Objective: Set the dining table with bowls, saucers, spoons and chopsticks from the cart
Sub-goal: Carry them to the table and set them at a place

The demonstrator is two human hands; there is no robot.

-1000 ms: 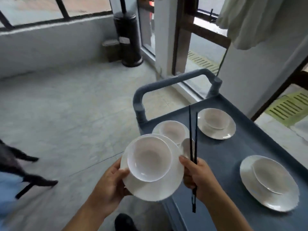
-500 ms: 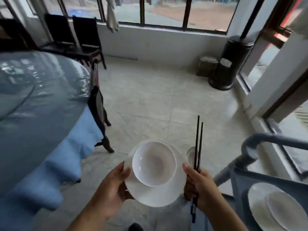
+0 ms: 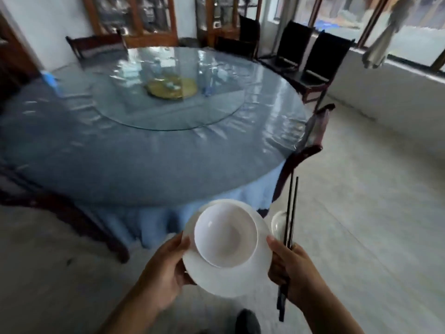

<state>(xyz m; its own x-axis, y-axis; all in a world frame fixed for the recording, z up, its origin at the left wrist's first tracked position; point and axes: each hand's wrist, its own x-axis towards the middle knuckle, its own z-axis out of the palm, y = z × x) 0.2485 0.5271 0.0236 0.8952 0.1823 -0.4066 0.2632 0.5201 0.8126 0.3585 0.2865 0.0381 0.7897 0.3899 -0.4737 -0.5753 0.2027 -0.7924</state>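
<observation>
A white bowl (image 3: 225,235) rests on a white saucer (image 3: 234,278) that I carry low in the middle of the view. My left hand (image 3: 166,268) grips the saucer's left rim. My right hand (image 3: 292,271) touches the saucer's right rim and also holds a pair of black chopsticks (image 3: 290,213) upright, with a white spoon (image 3: 278,224) behind them. The round dining table (image 3: 144,165), covered in blue cloth under clear plastic, lies just ahead. The cart is out of view.
A glass turntable (image 3: 166,112) sits in the table's centre with a small yellow dish (image 3: 172,89) on it. Dark wooden chairs (image 3: 310,141) ring the table, one at its right edge close to the chopsticks. Grey tiled floor (image 3: 373,213) stretches to the right, toward windows.
My view has swung left from the cart, across the floor, to face the dining table. The bowl, saucer, spoon and chopsticks stay in the same grip in both hands.
</observation>
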